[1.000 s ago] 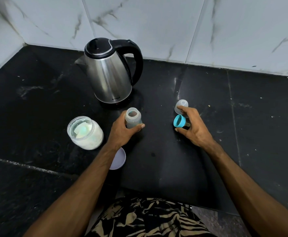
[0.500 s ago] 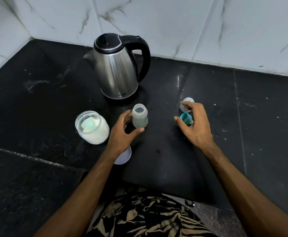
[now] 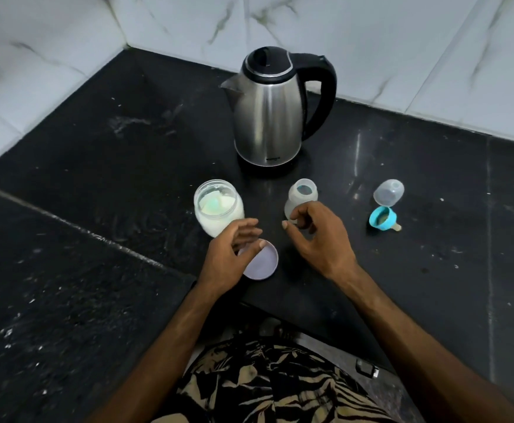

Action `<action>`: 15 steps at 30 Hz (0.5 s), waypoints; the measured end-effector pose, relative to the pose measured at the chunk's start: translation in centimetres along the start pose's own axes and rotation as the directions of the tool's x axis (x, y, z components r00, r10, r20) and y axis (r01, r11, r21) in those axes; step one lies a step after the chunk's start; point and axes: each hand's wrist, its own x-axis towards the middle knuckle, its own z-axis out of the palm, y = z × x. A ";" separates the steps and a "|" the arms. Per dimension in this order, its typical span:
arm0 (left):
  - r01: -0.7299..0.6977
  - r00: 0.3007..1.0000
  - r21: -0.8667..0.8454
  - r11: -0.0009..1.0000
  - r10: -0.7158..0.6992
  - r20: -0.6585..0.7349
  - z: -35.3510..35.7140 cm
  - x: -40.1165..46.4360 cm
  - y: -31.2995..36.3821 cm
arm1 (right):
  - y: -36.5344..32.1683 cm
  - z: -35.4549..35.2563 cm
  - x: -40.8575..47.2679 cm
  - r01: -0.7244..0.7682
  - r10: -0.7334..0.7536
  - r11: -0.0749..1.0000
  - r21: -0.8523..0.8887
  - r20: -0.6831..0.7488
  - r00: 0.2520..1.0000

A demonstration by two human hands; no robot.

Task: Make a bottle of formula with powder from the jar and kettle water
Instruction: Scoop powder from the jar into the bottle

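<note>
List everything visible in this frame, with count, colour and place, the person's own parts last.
Stainless steel electric kettle: 1, silver with black lid and handle, back centre of counter.
Open glass jar of powder: 1, clear, white contents, left of bottle.
Open baby bottle: 1, translucent, centre.
Round jar lid: 1, pale lilac, near edge.
Domed bottle cap: 1, clear, right.
Teat collar ring: 1, blue, below cap.
Counter: 1, black stone.
Left hand: over lid, empty.
Right hand: beside bottle, empty.
</note>
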 end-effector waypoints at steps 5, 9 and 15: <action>-0.005 0.989 0.061 0.998 0.014 -0.146 -2.0 -0.8 -0.5 | -1.9 1.6 0.7 -0.020 0.016 0.997 0.077 0.059 0.998; -0.002 0.948 0.087 0.996 0.030 -0.318 -3.5 -0.5 -0.5 | -3.1 2.5 1.7 -0.006 -0.004 0.988 0.152 0.065 0.998; -0.009 0.904 0.158 0.987 0.075 -0.420 -5.4 0.7 -0.8 | -4.9 3.2 3.5 0.020 -0.035 0.972 0.234 0.061 0.998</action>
